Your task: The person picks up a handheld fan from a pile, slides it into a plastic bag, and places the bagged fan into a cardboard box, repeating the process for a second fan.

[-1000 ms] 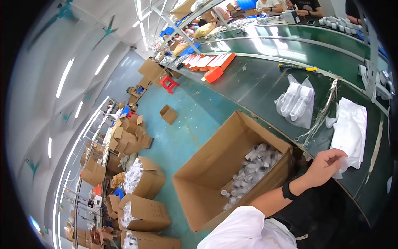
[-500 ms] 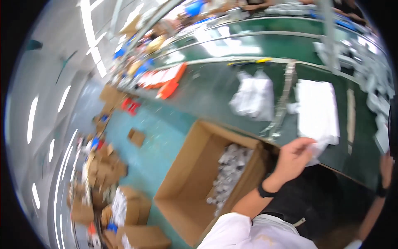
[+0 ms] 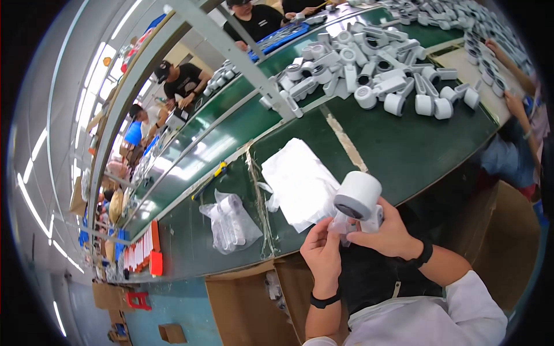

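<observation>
My right hand (image 3: 393,233) grips a white-and-grey handheld device (image 3: 360,193) with a thick round head and a short handle. Close beside it, my left hand (image 3: 323,251) is closed, its fingertips pinching a thin clear plastic bag (image 3: 343,225) at the lower end of the device. How much of the handle is inside the bag is hidden by my fingers. Just beyond both hands lies a stack of white plastic bags (image 3: 297,181) on the dark green table (image 3: 404,150). To its left rests a bagged device (image 3: 231,222) in clear plastic.
A large heap of similar devices (image 3: 375,69) covers the far right of the table. Below the front edge stands an open cardboard box (image 3: 236,300). A metal post (image 3: 242,55) rises beyond the table. Other people (image 3: 187,81) work across the belt; another person's arm (image 3: 513,63) reaches in at right.
The view has swung to the right, bringing the heap of devices into sight. My left hand has left the white stack holding a clear bag. My right hand now holds a device beside it.
</observation>
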Demonstrator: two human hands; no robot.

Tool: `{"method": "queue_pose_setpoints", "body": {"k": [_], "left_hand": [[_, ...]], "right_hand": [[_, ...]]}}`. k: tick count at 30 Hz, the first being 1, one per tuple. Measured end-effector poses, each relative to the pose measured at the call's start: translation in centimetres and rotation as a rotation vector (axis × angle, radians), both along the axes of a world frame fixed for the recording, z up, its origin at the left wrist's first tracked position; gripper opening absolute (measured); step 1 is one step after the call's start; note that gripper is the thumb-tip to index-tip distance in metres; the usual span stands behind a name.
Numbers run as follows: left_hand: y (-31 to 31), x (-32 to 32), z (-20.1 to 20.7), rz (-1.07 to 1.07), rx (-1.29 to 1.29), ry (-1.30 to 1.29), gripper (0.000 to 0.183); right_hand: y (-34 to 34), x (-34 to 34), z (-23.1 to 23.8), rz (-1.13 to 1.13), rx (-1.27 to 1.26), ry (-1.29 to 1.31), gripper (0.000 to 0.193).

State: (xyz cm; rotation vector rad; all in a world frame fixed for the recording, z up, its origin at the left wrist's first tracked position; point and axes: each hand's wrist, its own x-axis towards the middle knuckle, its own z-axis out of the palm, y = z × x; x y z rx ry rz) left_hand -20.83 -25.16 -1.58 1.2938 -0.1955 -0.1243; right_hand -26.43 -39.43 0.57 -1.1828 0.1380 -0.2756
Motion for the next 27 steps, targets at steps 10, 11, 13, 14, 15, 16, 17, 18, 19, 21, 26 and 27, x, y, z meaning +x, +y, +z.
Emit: {"method": "queue_pose_setpoints", "body": {"k": [10, 11, 13, 14, 15, 16, 17, 18, 19, 21, 26, 27], "left_hand": [[0.1, 0.1, -1.3, -0.064, -0.118, 0.019, 0.021], [0.4, 0.3, -1.9, -0.048, -0.11, 0.01, 0.019], [0.3, 0.6, -1.5, -0.039, -0.1, -0.001, 0.017], [0.3, 0.6, -0.9, -0.059, -0.239, 0.095, 0.016], [0.4, 0.6, -0.3, -0.076, -0.377, 0.192, 0.015], [0.4, 0.9, 0.0, -0.079, -0.374, 0.19, 0.015], [0.4, 1.1, 0.3, -0.063, -0.407, 0.224, 0.013], [0.4, 1.2, 0.4, -0.044, -0.441, 0.258, 0.011], [0.2, 1.3, 0.2, -0.043, -0.361, 0.221, 0.008], [-0.5, 0.8, 0.4, 0.041, -0.292, 0.177, 0.008], [-1.2, 1.1, 1.0, 0.235, -0.108, -0.013, 0.011], [-1.3, 1.2, 1.1, 0.253, -0.027, -0.054, 0.011]], "right_hand": [[0.4, 1.3, -2.2, -0.205, -0.206, -0.06, 0.039], [0.5, 1.3, -2.3, -0.211, -0.203, -0.062, 0.039], [0.6, 1.6, -2.5, -0.318, -0.222, -0.103, 0.039], [0.4, 1.7, -2.7, -0.325, -0.22, -0.104, 0.039], [0.2, 1.8, -3.0, -0.33, -0.12, -0.062, 0.041], [-0.1, 1.8, -3.1, -0.334, -0.02, -0.02, 0.044], [-0.4, 1.8, -2.9, -0.321, 0.061, -0.013, 0.041], [-0.4, 1.6, -3.0, -0.321, 0.063, -0.015, 0.041], [-0.4, 1.5, -3.0, -0.292, 0.117, -0.011, 0.041], [-0.3, 1.1, -3.0, -0.262, 0.17, -0.006, 0.04], [-1.8, -1.2, -2.3, -0.247, -0.062, -0.073, 0.05], [-3.0, -2.1, -2.9, -0.178, -0.112, -0.131, 0.064]]}}
